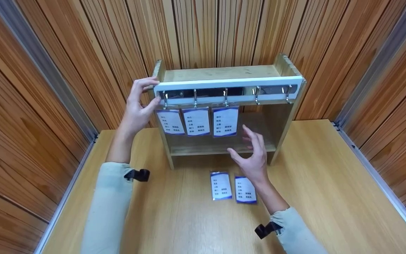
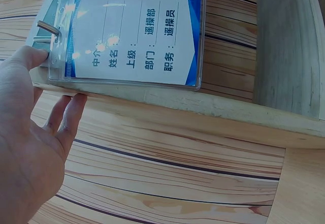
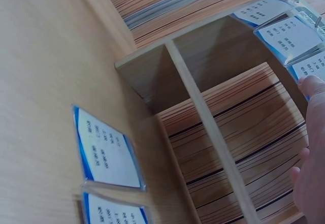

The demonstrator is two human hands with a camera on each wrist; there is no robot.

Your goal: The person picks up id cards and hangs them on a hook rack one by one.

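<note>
My left hand (image 1: 139,111) grips the left end of a white hook rail (image 1: 203,84) on the front of a small wooden shelf (image 1: 220,73). In the left wrist view its thumb lies on the front and its fingers reach around the side panel (image 2: 177,103). Three clear-sleeved ID badges hang from the rail's hooks: the left badge (image 1: 170,122), the middle badge (image 1: 196,121) and the third badge (image 1: 225,121). Just below and right of the third badge, my right hand (image 1: 254,158) is held with fingers spread and loosely bent, nothing in it.
Two more badges lie face up on the wooden table in front of the shelf, one badge (image 1: 221,186) left of the other badge (image 1: 245,190). The two right-hand hooks (image 1: 257,95) carry no badge. Wood-panelled walls (image 1: 203,31) stand behind and on both sides.
</note>
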